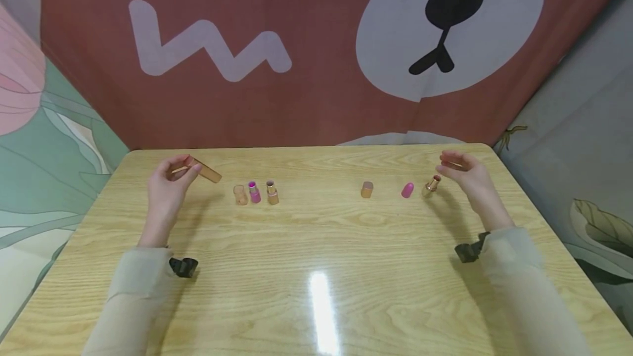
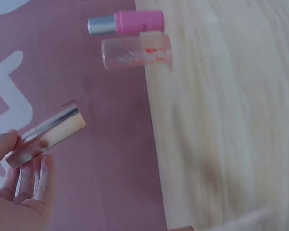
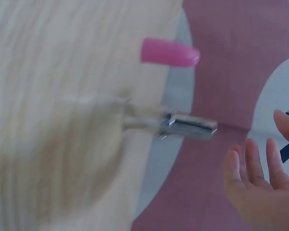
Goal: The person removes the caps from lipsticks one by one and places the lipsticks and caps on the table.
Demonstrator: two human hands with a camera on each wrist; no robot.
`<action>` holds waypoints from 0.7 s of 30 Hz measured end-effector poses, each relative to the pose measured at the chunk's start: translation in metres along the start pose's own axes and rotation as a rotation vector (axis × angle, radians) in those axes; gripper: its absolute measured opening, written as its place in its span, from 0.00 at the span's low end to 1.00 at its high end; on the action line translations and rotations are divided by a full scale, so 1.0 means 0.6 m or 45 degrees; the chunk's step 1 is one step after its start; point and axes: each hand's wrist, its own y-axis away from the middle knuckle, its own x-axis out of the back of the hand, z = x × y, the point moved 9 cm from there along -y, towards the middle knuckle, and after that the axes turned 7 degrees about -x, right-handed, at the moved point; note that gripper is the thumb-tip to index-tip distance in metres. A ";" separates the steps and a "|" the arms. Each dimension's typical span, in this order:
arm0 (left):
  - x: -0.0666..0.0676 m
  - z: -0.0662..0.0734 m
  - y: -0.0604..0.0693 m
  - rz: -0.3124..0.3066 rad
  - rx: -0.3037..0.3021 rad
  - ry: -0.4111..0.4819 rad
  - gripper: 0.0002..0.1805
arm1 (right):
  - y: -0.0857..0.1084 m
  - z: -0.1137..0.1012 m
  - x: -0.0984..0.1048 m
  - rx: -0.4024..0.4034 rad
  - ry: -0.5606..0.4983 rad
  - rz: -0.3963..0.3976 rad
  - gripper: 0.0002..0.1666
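Note:
My left hand [image 1: 168, 185] pinches a slim gold lipstick tube [image 1: 207, 171] between thumb and fingers, above the table's far left. In the left wrist view this lipstick tube [image 2: 50, 134] shows a shiny stripe along its side. Toward the far right, my right hand [image 1: 467, 174] is raised with fingers apart and nothing between them. Just left of its fingertips stands an uncapped gold lipstick base [image 1: 432, 186]; in the right wrist view there is a gap between this blurred metallic base [image 3: 190, 126] and the fingers. A pink lipstick cap [image 1: 407, 190] stands left of it.
Right of my left hand stand a clear peach-tinted cap [image 1: 240, 195], a pink lipstick base [image 1: 254, 193] and a gold lipstick base [image 1: 272, 193]. A short gold cap [image 1: 366, 190] stands right of centre. Behind the wooden table [image 1: 316, 235] hangs a brown printed cloth [image 1: 316, 109].

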 end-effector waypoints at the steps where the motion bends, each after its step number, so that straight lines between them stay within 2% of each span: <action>1: -0.002 0.005 0.001 0.010 -0.004 0.018 0.25 | 0.003 -0.007 -0.001 0.011 0.000 0.008 0.21; 4: -0.010 0.019 0.004 0.016 -0.022 0.058 0.26 | 0.013 -0.032 -0.009 0.050 -0.054 0.007 0.18; 8: -0.023 0.034 0.010 -0.009 -0.033 0.143 0.24 | 0.027 -0.064 -0.031 0.110 -0.139 -0.046 0.15; 13: -0.049 0.053 0.019 -0.070 -0.044 0.329 0.15 | 0.045 -0.097 -0.066 0.169 -0.103 -0.120 0.16; 18: -0.082 0.072 0.032 -0.140 -0.087 0.349 0.12 | 0.064 -0.125 -0.108 0.199 -0.074 -0.199 0.18; 21: -0.105 0.079 0.042 -0.207 -0.098 0.322 0.16 | 0.074 -0.138 -0.132 0.199 -0.079 -0.255 0.20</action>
